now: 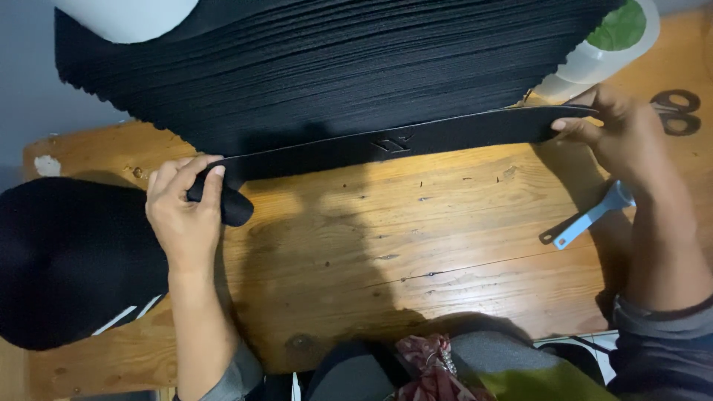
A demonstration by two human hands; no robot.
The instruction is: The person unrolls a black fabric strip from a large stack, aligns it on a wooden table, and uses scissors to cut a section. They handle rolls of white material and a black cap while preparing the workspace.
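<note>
Closest to me, at the bottom edge, I'm seeing a crumpled red patterned cloth [425, 364] lying between grey and dark fabric, likely my lap. Above it runs the worn wooden table with knots and long grain lines [416, 252], glossy where the light hits it.

My left hand [184, 212] is closed on the near-left end of a long, flat black strip of rubbery-looking sheet material [386, 142]; thumb and fingers pinch it where that end curls over into a soft rounded fold. Beside that wrist sits a big rounded black fabric shape with thin white stripes [70, 260], matte and dense.

Over on the right, my right hand [620, 134] pinches the opposite tapered end of the strip, fingertips closed on its edge. So the strip stretches taut across the table between both hands, with an embossed mark at its middle. Under that forearm lies a pale blue plastic-handled tool [587, 219]; I can't make out its working end, it's partly hidden.

Farther back, a tall stack of thin black sheets with fine ribbed edges [319, 67] fans out right behind the strip. At far right, dark metal scissors [677, 111] lie flat, and a white cylindrical roll with a green centre [609, 44] pokes out behind the stack.
</note>
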